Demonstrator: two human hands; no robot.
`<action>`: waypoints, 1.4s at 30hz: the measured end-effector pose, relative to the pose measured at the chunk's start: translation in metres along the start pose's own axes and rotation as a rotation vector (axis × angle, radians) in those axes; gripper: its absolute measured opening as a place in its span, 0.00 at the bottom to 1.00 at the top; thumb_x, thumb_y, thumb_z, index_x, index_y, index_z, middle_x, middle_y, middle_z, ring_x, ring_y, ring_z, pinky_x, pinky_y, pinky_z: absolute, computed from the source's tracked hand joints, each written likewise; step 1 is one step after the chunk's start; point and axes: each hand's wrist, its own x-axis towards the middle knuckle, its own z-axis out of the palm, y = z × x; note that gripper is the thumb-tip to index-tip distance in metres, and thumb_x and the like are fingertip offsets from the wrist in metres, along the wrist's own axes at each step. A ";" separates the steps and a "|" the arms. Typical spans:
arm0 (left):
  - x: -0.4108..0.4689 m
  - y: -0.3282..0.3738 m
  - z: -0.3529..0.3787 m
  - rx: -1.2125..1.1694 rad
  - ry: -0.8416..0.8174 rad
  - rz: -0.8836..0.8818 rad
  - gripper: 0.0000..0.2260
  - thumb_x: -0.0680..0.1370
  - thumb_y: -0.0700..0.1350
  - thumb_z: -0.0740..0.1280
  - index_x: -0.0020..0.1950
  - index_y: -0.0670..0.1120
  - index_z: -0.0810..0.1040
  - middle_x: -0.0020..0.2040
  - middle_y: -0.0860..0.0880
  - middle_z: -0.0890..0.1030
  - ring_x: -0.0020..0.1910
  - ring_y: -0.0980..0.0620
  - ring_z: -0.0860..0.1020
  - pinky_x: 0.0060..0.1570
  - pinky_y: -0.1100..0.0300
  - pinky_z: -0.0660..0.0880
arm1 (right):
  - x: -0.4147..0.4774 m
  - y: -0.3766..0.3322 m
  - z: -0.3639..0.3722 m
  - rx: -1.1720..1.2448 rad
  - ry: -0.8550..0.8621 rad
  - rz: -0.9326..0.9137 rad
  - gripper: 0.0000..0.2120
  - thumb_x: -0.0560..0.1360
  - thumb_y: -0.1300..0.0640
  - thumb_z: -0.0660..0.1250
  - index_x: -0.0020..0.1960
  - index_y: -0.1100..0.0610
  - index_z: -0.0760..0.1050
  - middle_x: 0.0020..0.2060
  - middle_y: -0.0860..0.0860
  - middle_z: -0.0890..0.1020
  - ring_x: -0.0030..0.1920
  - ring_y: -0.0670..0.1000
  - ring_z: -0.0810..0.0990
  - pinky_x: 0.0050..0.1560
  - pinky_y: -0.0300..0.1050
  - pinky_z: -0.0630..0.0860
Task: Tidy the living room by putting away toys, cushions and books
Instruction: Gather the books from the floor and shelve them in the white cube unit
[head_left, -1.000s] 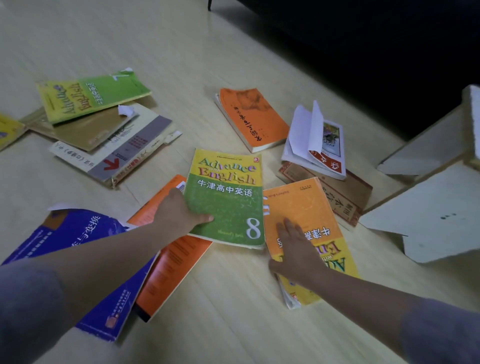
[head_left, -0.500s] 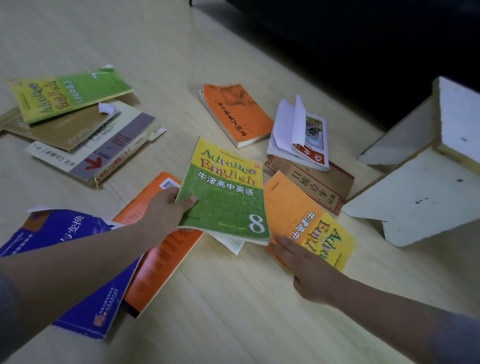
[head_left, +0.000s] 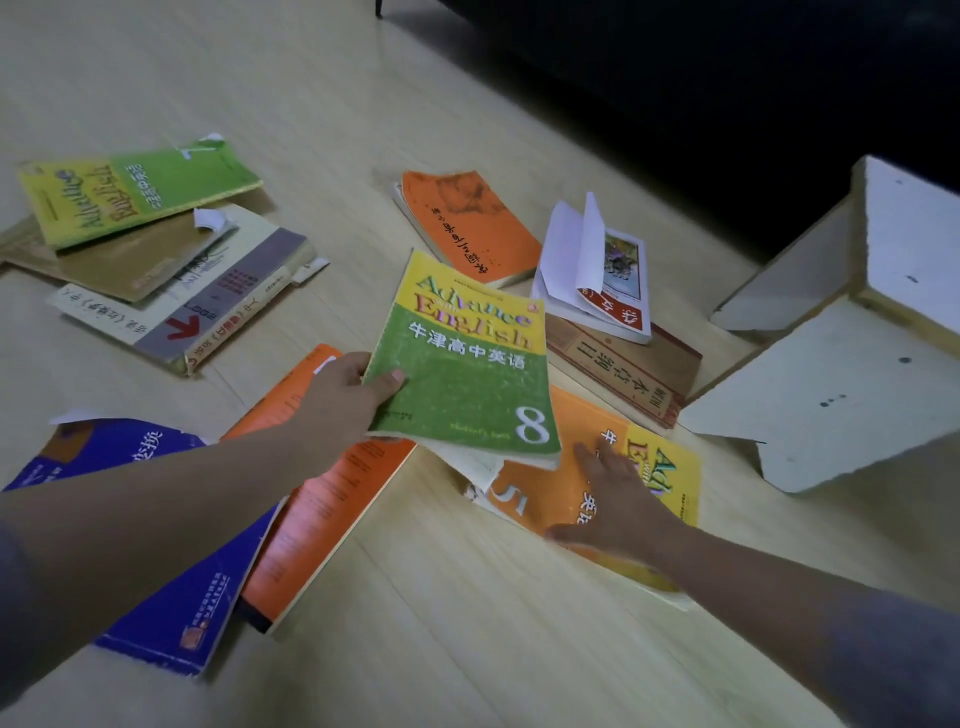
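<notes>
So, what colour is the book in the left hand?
The book is green with a yellow top band; head view.

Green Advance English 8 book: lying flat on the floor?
No, the left hand grips the green book by its edge, raised over the orange book marked 5.

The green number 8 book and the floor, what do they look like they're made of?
Green number 8 book: paperback, thin card cover, worn-looking; its edge curls and pages sag where the left hand grips it. Floor: pale wood-look planks with seams and grain, possibly laminate.
</notes>
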 end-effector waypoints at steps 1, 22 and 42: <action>-0.001 -0.003 -0.002 0.021 -0.001 0.006 0.05 0.78 0.40 0.66 0.52 0.41 0.77 0.49 0.37 0.81 0.38 0.42 0.81 0.30 0.57 0.81 | 0.008 -0.004 0.000 0.025 -0.008 0.070 0.56 0.66 0.29 0.67 0.78 0.49 0.38 0.78 0.51 0.38 0.77 0.61 0.41 0.75 0.60 0.53; 0.006 -0.020 -0.041 0.192 -0.027 0.081 0.04 0.78 0.43 0.66 0.50 0.46 0.80 0.47 0.45 0.84 0.46 0.46 0.83 0.45 0.55 0.78 | 0.033 -0.013 0.011 -0.058 0.107 -0.216 0.52 0.68 0.30 0.65 0.79 0.49 0.41 0.78 0.48 0.41 0.78 0.54 0.39 0.75 0.63 0.44; -0.030 -0.031 0.015 0.189 -0.222 0.003 0.09 0.77 0.41 0.67 0.54 0.38 0.77 0.45 0.36 0.82 0.30 0.48 0.82 0.27 0.56 0.79 | -0.032 -0.032 0.003 1.356 -0.069 0.226 0.14 0.77 0.56 0.66 0.59 0.62 0.77 0.49 0.59 0.85 0.50 0.61 0.84 0.54 0.57 0.80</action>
